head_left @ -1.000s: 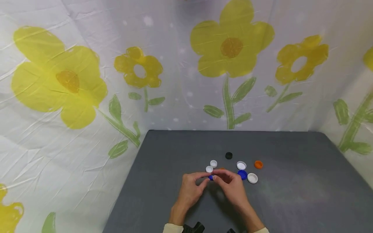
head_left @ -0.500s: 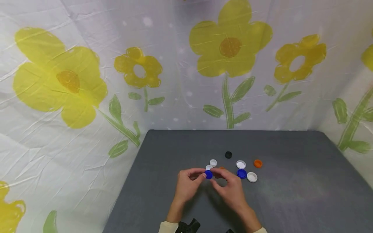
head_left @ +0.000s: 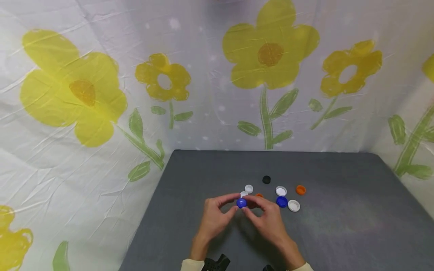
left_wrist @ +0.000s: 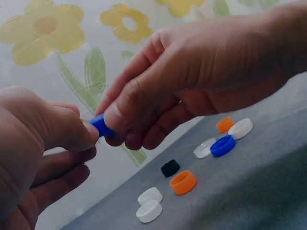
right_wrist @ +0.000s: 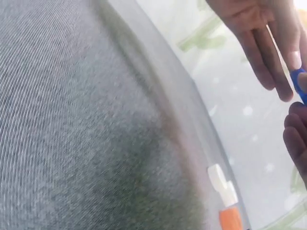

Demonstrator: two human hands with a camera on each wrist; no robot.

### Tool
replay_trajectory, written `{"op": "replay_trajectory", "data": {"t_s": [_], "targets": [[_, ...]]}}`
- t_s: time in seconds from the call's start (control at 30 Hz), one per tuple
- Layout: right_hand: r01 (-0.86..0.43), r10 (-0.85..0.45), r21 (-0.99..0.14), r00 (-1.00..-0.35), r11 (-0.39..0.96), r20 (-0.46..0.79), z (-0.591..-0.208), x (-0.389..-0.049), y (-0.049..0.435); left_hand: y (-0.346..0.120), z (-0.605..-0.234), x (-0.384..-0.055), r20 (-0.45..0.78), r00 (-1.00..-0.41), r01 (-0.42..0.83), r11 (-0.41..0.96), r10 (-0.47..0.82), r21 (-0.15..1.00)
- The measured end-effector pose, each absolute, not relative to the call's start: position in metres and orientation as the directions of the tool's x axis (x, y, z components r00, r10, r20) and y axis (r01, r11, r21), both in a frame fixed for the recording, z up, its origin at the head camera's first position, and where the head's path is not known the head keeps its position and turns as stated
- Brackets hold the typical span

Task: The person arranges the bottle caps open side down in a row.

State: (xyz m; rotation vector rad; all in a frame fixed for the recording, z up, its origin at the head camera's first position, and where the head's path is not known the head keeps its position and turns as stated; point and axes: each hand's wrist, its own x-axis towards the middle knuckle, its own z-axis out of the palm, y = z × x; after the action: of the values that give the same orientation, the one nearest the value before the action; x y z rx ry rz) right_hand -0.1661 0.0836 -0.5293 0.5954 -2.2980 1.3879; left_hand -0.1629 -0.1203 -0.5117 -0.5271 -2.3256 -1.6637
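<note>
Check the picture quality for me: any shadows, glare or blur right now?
Head: a soft shadow lies on the table beside the right hand; left wrist: dim, with a dark shadow at lower right; right wrist: flowered backdrop pale and washed out, held blue cap cut by the right edge.

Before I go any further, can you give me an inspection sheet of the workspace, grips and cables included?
Surface: grey table.
Job's things: small blue cap, held above the table.
Clutter: loose on the table, one black cap, one larger blue cap, two orange caps, four white caps.
Grips: left grip and right grip both pinch the small blue cap.
Cables: nothing seen.
Surroundings: white cloth with yellow flowers, behind and beside the table.
</note>
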Motion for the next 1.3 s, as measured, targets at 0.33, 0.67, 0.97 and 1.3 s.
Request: {"op": "replay_trajectory", "data": {"t_s": [0.33, 0.67, 0.97, 1.3], "targets": [[-0.610, -0.268, -0.696, -0.792, 0.380, 0.548, -0.531, -0.162, 0.075, -0.137, -0.519, -0.151, 0.376, -0.915, 0.402, 0.419, 0.148, 0.814], [-0.589, -0.406, -0.686, -0.803, 0.427, 0.437, -0.546, -0.154, 0.063, -0.154, -0.532, -0.134, 0.241, -0.946, 0.322, 0.575, 0.215, 0.752], [-0.570, -0.475, -0.648, -0.810, 0.504, 0.343, -0.556, -0.150, 0.058, -0.155, -0.545, -0.130, 0.232, -0.935, 0.354, 0.645, 0.269, 0.677], [-0.580, -0.525, -0.606, -0.799, 0.544, 0.294, -0.558, -0.151, 0.057, -0.158, -0.581, -0.137, 0.357, -0.870, 0.491, 0.675, 0.341, 0.551]]}}
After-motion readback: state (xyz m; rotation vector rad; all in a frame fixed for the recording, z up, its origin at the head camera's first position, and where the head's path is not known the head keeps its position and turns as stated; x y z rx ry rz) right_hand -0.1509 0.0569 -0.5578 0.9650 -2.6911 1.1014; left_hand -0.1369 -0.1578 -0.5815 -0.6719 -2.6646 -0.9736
